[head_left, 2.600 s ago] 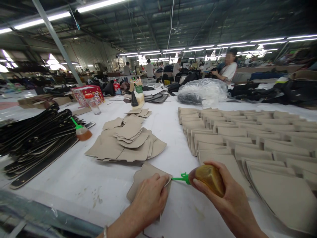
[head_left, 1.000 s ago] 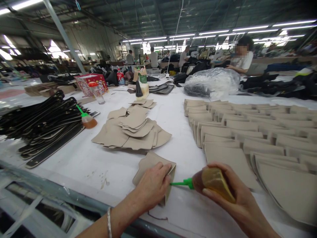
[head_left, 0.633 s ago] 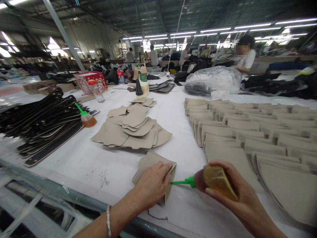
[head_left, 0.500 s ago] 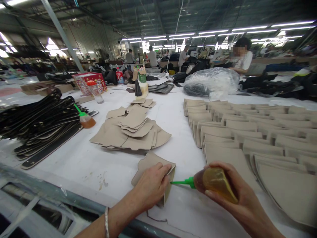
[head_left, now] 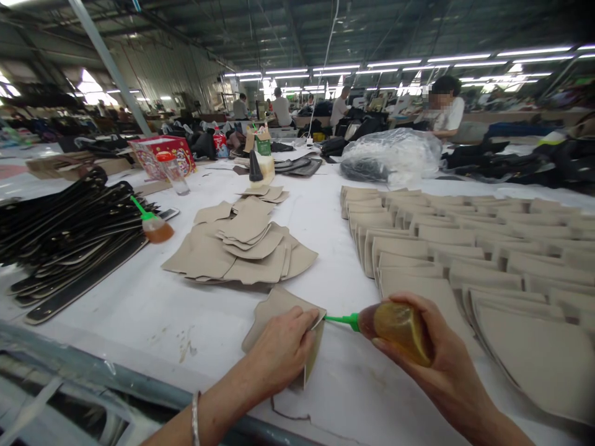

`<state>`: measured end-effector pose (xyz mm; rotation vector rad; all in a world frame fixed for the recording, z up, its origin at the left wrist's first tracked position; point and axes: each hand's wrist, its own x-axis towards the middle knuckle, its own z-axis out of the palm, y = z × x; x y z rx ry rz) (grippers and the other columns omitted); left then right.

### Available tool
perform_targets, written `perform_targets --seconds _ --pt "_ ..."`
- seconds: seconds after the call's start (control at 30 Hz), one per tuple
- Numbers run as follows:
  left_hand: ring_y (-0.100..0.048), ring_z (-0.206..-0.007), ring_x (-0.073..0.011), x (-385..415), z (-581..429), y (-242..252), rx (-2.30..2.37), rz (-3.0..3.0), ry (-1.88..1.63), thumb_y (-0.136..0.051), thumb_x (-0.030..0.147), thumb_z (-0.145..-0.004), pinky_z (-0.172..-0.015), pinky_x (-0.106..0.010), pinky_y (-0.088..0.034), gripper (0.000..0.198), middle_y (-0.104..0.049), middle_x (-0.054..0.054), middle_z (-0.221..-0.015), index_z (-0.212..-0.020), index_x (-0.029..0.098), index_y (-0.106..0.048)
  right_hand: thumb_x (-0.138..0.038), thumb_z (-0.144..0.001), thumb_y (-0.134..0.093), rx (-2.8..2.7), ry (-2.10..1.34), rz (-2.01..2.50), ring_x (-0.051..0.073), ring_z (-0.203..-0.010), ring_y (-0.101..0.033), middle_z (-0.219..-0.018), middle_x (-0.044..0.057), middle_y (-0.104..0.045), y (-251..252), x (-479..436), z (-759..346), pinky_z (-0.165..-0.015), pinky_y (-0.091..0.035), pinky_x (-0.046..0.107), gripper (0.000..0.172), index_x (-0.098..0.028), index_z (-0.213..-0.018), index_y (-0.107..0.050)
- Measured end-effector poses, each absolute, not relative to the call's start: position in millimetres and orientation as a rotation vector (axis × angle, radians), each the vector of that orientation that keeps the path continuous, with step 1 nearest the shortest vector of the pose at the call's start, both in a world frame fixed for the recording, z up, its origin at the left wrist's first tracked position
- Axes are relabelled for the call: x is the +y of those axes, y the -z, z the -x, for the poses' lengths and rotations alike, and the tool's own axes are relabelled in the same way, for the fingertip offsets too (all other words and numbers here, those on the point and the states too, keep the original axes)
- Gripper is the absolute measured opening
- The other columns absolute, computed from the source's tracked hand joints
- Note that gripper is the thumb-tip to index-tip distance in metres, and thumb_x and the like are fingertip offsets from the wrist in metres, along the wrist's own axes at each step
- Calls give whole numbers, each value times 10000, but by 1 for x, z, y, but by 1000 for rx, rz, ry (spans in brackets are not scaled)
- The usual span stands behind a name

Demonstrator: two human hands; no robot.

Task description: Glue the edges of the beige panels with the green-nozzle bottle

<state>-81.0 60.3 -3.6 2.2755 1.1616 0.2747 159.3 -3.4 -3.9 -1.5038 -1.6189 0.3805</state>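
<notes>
My left hand (head_left: 279,350) lies fingers-down on a small stack of beige cut pieces (head_left: 272,306) near the table's front edge, pinning it. My right hand (head_left: 430,365) is wrapped round an amber squeeze bottle (head_left: 395,322). The bottle's green nozzle (head_left: 341,319) points left and touches the right edge of the top piece, beside my left fingertips. A loose heap of the same beige pieces (head_left: 242,251) lies just beyond. To the right, many beige pieces (head_left: 465,260) are laid out in overlapping rows.
A pile of black strips (head_left: 60,238) fills the left side, with a second green-capped amber bottle (head_left: 151,226) and a phone beside it. Further back stand a red box (head_left: 160,158), a cup, small bottles and a clear plastic bag (head_left: 390,158). Other people work at distant tables.
The nozzle tip has slid from low on the piece's right edge up to its upper corner. My left hand stays on the stack. The camera shifted slightly.
</notes>
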Motion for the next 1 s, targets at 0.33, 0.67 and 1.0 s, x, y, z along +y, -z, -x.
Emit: perform_targets --seconds 0.33,0.67,1.0 --pt "-605 -959 -209 60 79 1 1176 -2247 -258 -353 171 -903 -868 -318 -444 425 -627 -47 -1033 -1274 242 -549 -554 -771 -690 -1417 -501 1620 215 -790 -602 -961 10 -590 7 -6 -157 -720 -478 313 532 -261 -1156 -469" --pt "-597 -963 -221 57 74 3 1270 -2235 -285 -384 186 -862 -885 -327 -440 449 -637 -71 -1065 -1278 190 -553 -559 -703 -708 -1067 -1052 1590 208 -787 -593 -851 -25 -637 0 -43 -128 -723 -438 268 594 -261 -1160 -474" --pt "-586 -1064 -278 74 113 22 1706 -2175 -619 -384 436 -839 -945 -410 -446 467 -598 -101 -1151 -1195 193 -564 -437 -740 -759 -278 -1247 980 285 -978 -661 -1099 95 -690 -22 -68 -196 -817 -558 385 331 -208 -978 -736"
